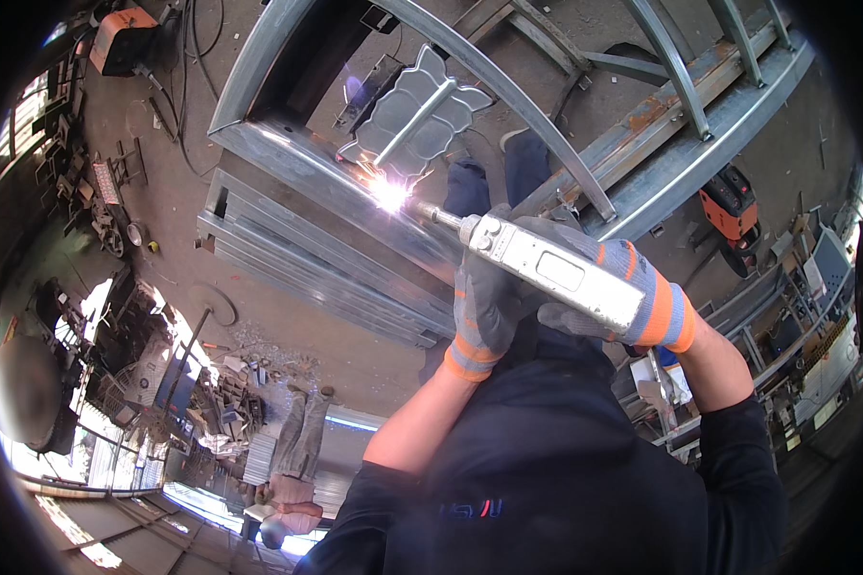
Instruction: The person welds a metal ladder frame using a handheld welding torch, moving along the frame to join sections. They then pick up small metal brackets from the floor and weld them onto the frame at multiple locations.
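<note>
A silver handheld welding gun (558, 272) lies across both gloved hands, its nozzle pointing left. My right hand (657, 292), in a grey glove with orange bands, is wrapped round the gun's rear body. Under its front part my left hand (484, 311) supports it, fingers partly hidden behind the gun. At the nozzle a bright arc with sparks (391, 195) burns on the metal frame's edge (302, 165), hiding the exact contact point. Just beyond the arc is a silver leaf-shaped metal ornament (420, 110) with a central rib; its lower end is by the glare.
Curved metal bars (518, 91) arch over the far side. Stacked metal profiles (316, 259) lie left of my hands. An orange machine (123, 40) stands far left, another orange machine (731, 206) at right. Another person (292, 470) is at lower left.
</note>
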`<state>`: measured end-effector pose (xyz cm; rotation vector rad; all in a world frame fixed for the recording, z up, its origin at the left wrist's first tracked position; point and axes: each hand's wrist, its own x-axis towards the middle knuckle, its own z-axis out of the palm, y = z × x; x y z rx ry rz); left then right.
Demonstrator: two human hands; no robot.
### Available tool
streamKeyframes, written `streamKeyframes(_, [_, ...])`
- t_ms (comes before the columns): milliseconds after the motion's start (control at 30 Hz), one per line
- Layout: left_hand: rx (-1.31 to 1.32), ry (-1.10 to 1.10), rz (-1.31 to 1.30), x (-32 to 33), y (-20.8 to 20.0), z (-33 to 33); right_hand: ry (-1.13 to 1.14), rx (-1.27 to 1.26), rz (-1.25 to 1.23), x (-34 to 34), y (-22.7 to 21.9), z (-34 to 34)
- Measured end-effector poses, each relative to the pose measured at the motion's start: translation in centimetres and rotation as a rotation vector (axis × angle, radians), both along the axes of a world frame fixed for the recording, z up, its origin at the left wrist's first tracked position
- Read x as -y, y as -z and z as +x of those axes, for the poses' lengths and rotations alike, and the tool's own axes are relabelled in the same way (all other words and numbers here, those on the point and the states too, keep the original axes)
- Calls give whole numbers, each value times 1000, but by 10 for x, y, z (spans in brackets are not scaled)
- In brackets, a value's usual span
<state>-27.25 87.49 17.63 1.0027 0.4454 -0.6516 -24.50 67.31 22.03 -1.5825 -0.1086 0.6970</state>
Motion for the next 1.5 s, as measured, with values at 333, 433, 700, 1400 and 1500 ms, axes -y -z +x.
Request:
streamKeyframes(333, [228,165,199,-1,4,-1,1,-10,-1,2,-1,-1])
streamKeyframes(433, [59,-99,-214,-1,6,-3,31,-29,13,0,-2,-2])
streamKeyframes(700, [-52,-44,-210,-5,5,-8,27,-191,44,1,-12,3])
streamKeyframes(1400, [-179,-36,-244,-6,2,-6,14,-99,10,0,-13,-2])
streamKeyframes(1500, [-151,-42,-251,-6,2,-5,13,-119,13,0,-14,-1])
